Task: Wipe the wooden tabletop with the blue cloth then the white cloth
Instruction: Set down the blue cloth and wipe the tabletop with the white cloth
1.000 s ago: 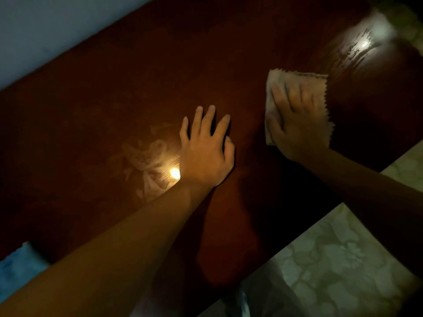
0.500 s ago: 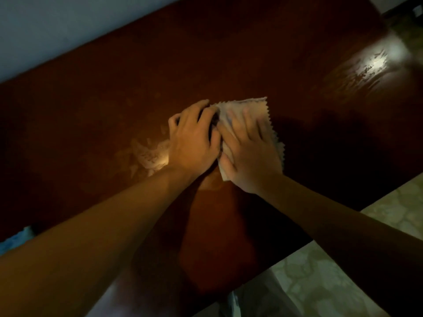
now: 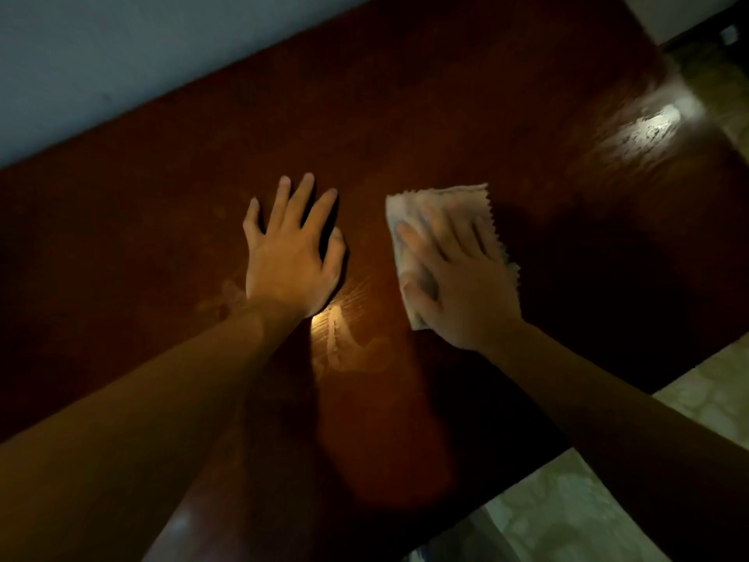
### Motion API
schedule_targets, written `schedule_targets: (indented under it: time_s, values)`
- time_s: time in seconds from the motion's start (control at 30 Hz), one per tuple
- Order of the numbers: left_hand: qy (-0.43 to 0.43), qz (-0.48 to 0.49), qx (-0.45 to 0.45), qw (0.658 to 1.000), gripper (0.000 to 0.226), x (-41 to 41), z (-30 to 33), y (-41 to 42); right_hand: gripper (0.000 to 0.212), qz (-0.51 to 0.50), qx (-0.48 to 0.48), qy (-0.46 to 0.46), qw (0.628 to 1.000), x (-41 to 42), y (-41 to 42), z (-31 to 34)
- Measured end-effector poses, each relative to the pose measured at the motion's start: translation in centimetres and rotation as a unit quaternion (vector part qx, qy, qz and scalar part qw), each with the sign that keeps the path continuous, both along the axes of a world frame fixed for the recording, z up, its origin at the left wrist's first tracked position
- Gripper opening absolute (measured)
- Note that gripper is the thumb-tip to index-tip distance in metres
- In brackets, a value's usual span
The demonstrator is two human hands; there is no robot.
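Note:
The dark reddish wooden tabletop (image 3: 405, 115) fills most of the head view in dim light. My right hand (image 3: 458, 285) presses flat on the white cloth (image 3: 441, 196), a folded piece with zigzag edges, right of centre. My left hand (image 3: 292, 253) rests flat on the bare wood to the left of the cloth, fingers spread, a gap between the two hands. Faint wet smears (image 3: 344, 350) shine near my left wrist. No blue cloth shows in this frame.
A pale wall (image 3: 121, 46) runs along the table's far edge. Light patterned floor (image 3: 567, 509) lies beyond the near right edge. A bright glare (image 3: 652, 123) reflects off the wood at the far right corner.
My right hand slid the white cloth left until it met my left hand, then back right, leaving a gap. My left hand stayed flat on the wood.

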State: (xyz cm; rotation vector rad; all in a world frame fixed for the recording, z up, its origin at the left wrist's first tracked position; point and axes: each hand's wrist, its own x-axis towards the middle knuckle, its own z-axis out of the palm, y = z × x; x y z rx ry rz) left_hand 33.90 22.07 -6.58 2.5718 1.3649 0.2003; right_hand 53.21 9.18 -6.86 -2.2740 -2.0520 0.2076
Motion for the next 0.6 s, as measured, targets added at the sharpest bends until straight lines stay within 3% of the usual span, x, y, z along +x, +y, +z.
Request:
schedule_targets:
  time_s: [0.17, 0.27, 0.6]
  values:
    - [0.0, -0.001, -0.004, 1.0, 0.054, 0.1, 0.0, 0.1, 0.066, -0.092, 0.008, 0.003, 0.996, 5.1, 1.5, 0.3]
    - [0.0, 0.001, -0.004, 1.0, 0.054, 0.1, 0.0, 0.2, 0.066, -0.135, -0.004, -0.04, 0.99, 6.6, 2.1, 0.3]
    - [-0.008, -0.001, -0.01, 1.0, 0.054, 0.1, -0.1, 0.2, 0.069, -0.152, -0.021, -0.053, 0.987, 4.5, 2.9, 0.4]
